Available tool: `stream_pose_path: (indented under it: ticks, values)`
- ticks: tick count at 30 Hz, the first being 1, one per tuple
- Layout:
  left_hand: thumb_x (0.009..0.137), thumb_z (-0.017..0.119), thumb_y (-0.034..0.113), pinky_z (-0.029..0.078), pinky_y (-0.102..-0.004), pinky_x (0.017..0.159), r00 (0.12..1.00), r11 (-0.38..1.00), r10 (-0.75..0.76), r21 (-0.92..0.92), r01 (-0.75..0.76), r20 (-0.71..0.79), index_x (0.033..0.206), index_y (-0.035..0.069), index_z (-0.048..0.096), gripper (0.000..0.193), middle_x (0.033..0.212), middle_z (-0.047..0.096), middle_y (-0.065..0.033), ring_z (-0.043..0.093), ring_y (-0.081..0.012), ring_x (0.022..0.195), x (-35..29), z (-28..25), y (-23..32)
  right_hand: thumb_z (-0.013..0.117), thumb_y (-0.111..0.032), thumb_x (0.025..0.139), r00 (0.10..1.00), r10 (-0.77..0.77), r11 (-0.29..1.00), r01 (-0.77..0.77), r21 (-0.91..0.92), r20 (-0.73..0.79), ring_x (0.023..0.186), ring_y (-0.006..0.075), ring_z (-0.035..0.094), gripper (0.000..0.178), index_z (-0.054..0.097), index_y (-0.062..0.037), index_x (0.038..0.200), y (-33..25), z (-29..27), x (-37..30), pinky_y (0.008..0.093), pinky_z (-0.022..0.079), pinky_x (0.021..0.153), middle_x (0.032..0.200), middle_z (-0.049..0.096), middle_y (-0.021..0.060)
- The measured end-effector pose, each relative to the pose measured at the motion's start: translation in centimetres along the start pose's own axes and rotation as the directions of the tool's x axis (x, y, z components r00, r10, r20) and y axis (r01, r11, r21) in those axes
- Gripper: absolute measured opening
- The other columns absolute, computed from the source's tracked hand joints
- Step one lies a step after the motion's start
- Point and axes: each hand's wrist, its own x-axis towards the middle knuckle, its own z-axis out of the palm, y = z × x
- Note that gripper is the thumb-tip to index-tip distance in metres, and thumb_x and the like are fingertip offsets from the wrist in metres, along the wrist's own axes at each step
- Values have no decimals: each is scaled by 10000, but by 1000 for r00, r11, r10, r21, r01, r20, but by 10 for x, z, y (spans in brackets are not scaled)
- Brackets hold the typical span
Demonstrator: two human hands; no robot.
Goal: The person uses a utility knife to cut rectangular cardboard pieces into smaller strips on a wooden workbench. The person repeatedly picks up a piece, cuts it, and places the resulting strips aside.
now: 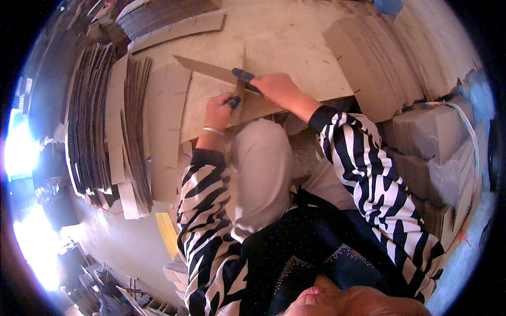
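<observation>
My right hand (276, 88) pinches a long, narrow cardboard strip (205, 67), with dark blue coverings on its fingertips. The strip points away to the left above the tan work surface (279, 47). Just below and left of it, my left hand (217, 111) is closed, its fingertips also darkly covered, around a second cardboard strip (240, 94) seen nearly edge-on. The two strips cross close to my fingers; whether they are joined there I cannot tell.
Stacks of cardboard strips (92, 116) stand on the left, beside a flat slit cardboard piece (164, 121). Another cardboard stack (168, 16) lies at the far side, and slit cardboard sheets (369, 63) are piled on the right. A pale cable (469, 126) hangs at far right.
</observation>
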Motion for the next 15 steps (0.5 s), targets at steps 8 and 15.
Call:
stream_pose_path:
  ticks: [8,15]
  values:
    - [849,555,353,288,-568,1012,916,299,-72,868,397,-395,1194,27,585,476,1409,413,-145,362,-304,1307,-24,-97,-39,522,-51,806,953,240,971,-239,-24,186,817,381,629,267,538,-54,1073,-6,-32,8,486,488,649,834,649,173]
    - [836,527,439,159,-598,1081,998,-2,37,999,52,-52,1198,53,599,534,1458,366,-145,245,-299,1394,-87,-63,-37,512,-32,785,979,193,979,-197,54,62,842,371,623,287,557,-65,1067,-5,-18,7,486,490,660,916,645,164]
